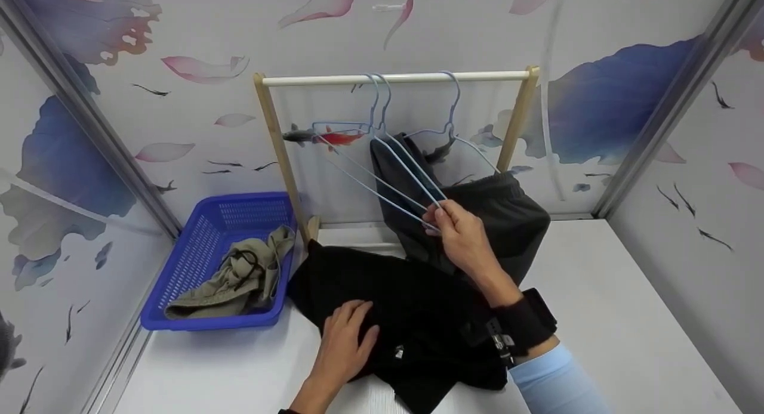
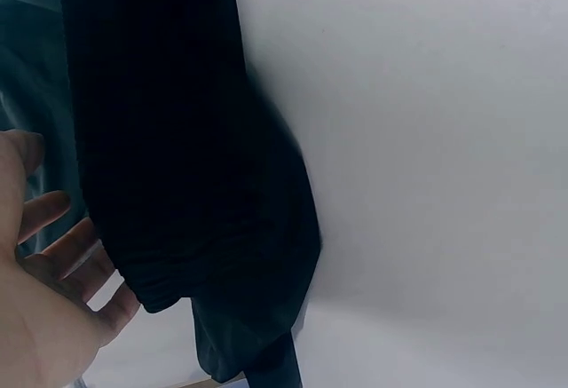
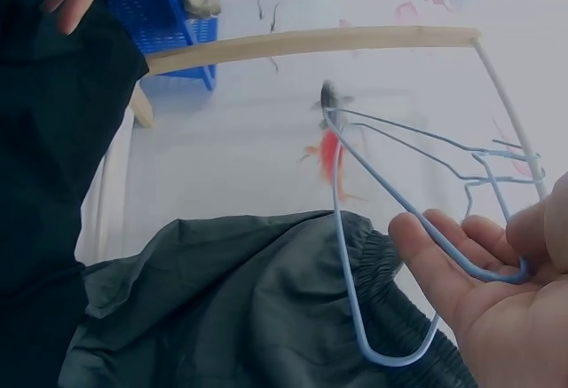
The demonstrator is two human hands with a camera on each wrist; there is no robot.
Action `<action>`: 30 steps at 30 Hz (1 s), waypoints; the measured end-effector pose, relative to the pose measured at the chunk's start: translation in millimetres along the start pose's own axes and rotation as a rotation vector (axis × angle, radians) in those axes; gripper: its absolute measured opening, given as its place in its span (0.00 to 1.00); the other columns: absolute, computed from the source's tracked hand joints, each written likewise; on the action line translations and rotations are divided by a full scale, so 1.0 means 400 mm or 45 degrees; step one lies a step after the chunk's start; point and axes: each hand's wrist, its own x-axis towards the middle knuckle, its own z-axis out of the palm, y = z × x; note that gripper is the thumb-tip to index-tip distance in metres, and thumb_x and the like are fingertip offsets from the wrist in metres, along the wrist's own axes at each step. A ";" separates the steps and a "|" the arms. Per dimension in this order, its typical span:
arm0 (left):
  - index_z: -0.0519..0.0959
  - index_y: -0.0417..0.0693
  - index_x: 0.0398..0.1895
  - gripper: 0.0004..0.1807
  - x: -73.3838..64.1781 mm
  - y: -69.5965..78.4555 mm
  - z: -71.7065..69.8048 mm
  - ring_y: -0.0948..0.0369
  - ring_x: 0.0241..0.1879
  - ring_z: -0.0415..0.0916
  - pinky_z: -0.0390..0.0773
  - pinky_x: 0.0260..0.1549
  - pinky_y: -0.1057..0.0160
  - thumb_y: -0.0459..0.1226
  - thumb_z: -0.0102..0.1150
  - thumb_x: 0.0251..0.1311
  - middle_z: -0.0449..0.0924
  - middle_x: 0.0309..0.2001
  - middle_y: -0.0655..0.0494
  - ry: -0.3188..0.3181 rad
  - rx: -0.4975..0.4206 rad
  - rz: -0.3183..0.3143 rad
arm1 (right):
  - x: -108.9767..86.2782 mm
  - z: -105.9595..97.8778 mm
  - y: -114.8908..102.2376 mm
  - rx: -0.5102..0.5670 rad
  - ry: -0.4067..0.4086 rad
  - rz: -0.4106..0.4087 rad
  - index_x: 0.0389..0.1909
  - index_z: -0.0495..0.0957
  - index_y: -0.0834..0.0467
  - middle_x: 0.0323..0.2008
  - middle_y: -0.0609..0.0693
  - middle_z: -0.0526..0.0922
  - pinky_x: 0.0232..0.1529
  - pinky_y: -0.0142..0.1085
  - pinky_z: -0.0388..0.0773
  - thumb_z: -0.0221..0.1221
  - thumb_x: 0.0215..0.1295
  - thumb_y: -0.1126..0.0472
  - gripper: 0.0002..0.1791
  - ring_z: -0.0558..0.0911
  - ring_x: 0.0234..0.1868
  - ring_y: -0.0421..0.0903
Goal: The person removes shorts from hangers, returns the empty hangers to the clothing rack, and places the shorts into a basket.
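My right hand (image 1: 462, 238) pinches the end of a light blue wire clothes hanger (image 3: 470, 264), its hook up on the rack's bar. A second blue hanger (image 3: 344, 255) hangs beside it, its lower corner close to my fingers. With relaxed fingers, my left hand (image 1: 345, 342) rests on a black garment (image 1: 388, 294) with a small white logo, spread over the table. In the left wrist view its fingertips touch the edge of the gathered waistband (image 2: 151, 184). Dark grey elastic-waist pants (image 1: 495, 211) hang from a third hanger (image 1: 450, 124), behind my right hand.
A small rack with wooden posts (image 1: 277, 157) and a white bar (image 1: 316, 80) stands at the back of the white table (image 1: 603, 318). Left of it, a blue plastic basket (image 1: 209, 324) holds a crumpled khaki garment (image 1: 245, 277). Patterned walls enclose three sides.
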 end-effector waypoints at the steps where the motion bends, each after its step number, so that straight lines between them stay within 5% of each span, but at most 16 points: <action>1: 0.80 0.41 0.61 0.22 0.000 0.001 -0.001 0.49 0.54 0.78 0.76 0.50 0.45 0.39 0.66 0.66 0.79 0.56 0.47 -0.002 0.000 0.000 | -0.003 -0.003 0.005 0.000 -0.010 0.004 0.43 0.79 0.71 0.42 0.65 0.85 0.47 0.38 0.85 0.49 0.79 0.70 0.10 0.87 0.45 0.58; 5: 0.80 0.41 0.60 0.22 0.003 0.007 -0.007 0.49 0.54 0.78 0.76 0.50 0.45 0.38 0.67 0.65 0.80 0.56 0.47 0.002 -0.001 0.005 | -0.021 -0.017 0.022 -0.041 -0.047 0.020 0.46 0.80 0.70 0.42 0.64 0.85 0.47 0.40 0.85 0.53 0.78 0.70 0.09 0.87 0.44 0.60; 12: 0.80 0.41 0.61 0.22 0.012 0.023 -0.020 0.49 0.54 0.78 0.76 0.50 0.44 0.38 0.66 0.65 0.79 0.56 0.46 -0.002 -0.036 0.004 | -0.063 -0.041 0.050 -0.171 -0.076 0.019 0.49 0.81 0.68 0.40 0.59 0.87 0.42 0.27 0.82 0.57 0.75 0.69 0.08 0.88 0.40 0.51; 24: 0.78 0.43 0.65 0.23 0.024 0.068 -0.035 0.52 0.57 0.76 0.76 0.54 0.44 0.42 0.64 0.70 0.78 0.59 0.49 -0.024 -0.149 -0.055 | -0.137 -0.060 0.090 -0.338 -0.050 -0.032 0.49 0.84 0.63 0.44 0.54 0.88 0.46 0.35 0.82 0.61 0.73 0.68 0.08 0.86 0.44 0.48; 30: 0.77 0.44 0.66 0.24 0.028 0.092 -0.032 0.51 0.61 0.75 0.75 0.57 0.42 0.44 0.62 0.71 0.76 0.61 0.48 -0.028 -0.221 -0.083 | -0.178 -0.062 0.126 -0.344 0.004 -0.146 0.49 0.84 0.63 0.44 0.54 0.88 0.43 0.31 0.82 0.62 0.72 0.68 0.09 0.87 0.43 0.46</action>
